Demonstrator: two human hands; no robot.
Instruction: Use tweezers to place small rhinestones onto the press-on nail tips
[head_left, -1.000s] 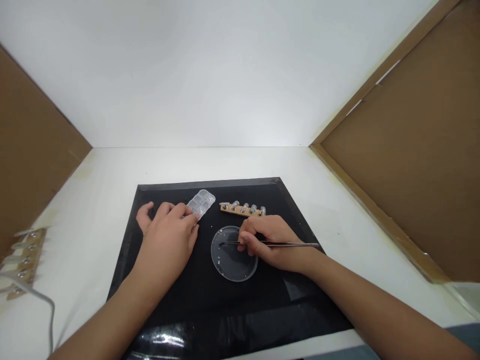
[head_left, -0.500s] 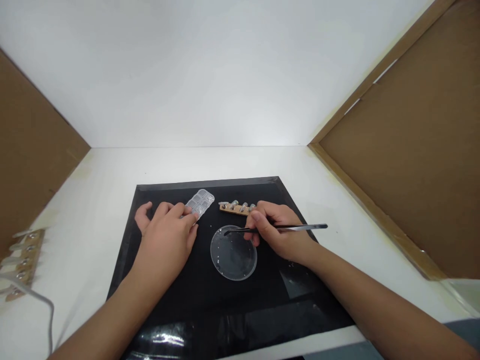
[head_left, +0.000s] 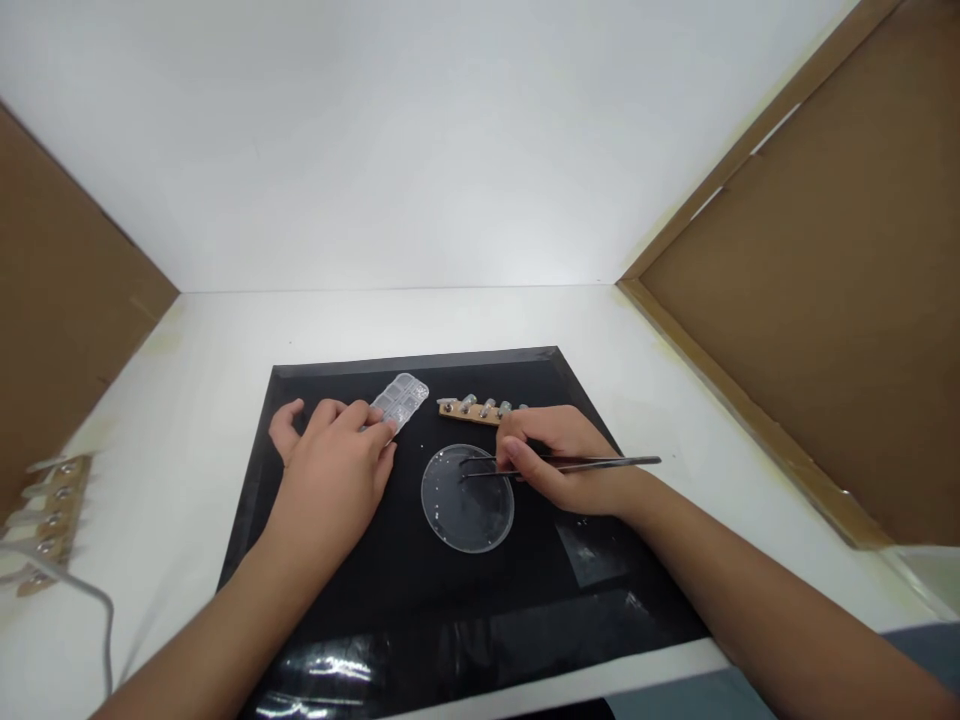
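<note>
My right hand (head_left: 559, 455) grips dark metal tweezers (head_left: 600, 462) level over a round clear dish (head_left: 469, 515). Their two tips stand apart above the dish's upper part, and I cannot make out anything between them. Tiny pale specks are scattered in the dish, most along its left side. My left hand (head_left: 330, 465) rests on the near end of a clear plastic compartment box (head_left: 401, 397), its fingers bent over the edge and covering that end. Small bits show in some compartments. Just beyond my right hand lies a wooden strip (head_left: 472, 411) bearing several nail tips.
Beneath everything is a black mat (head_left: 352, 590) on a white table (head_left: 172, 480). A clear film piece (head_left: 592, 555) lies right of the dish. Far left are another strip with nail tips (head_left: 56, 515) and a grey cable (head_left: 101, 600). Brown boards (head_left: 825, 280) rise at both sides.
The tweezers' tips have spread apart and shifted slightly right over the dish. My right hand has moved a little right, uncovering more of the nail-tip strip. My left hand stays on the box.
</note>
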